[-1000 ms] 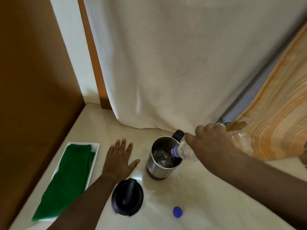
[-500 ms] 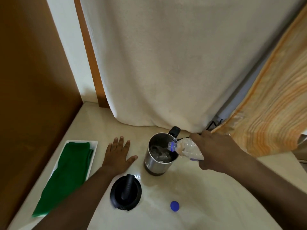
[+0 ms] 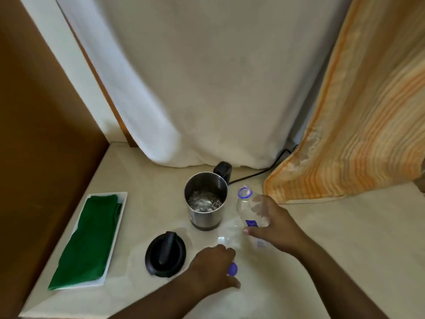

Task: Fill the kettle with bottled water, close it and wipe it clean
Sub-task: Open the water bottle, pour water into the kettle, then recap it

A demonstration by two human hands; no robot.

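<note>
- The kettle (image 3: pixel 205 201) stands open near the middle of the counter (image 3: pixel 345 238), toward its back edge, with water glinting inside and its black handle turned to the back.
- The bottle (image 3: pixel 249 211), just right of the kettle, is in the right hand (image 3: pixel 273 226), fingers wrapped round its lower body; it stands nearly upright, long axis leaning slightly, open mouth up and level with the kettle's rim.
- The left hand (image 3: pixel 212 269) is down on the counter near the front edge, fingers curled over the blue cap (image 3: pixel 232 269); whether they actually pinch it I cannot tell.
- So the cap lies below and in front of the bottle's mouth, nearer the left hand; capping looks like the coming move, cap up to the mouth.
- The kettle's lid (image 3: pixel 165 256) lies flat just left of that hand, in front of the kettle, its knob's long axis running front to back.
- The green cloth (image 3: pixel 90 238) lies on a white tray (image 3: pixel 123 204) at the counter's left edge, well apart from both hands.
- Count: one kettle, one lid, one bottle, one cap, one cloth, one tray.
</note>
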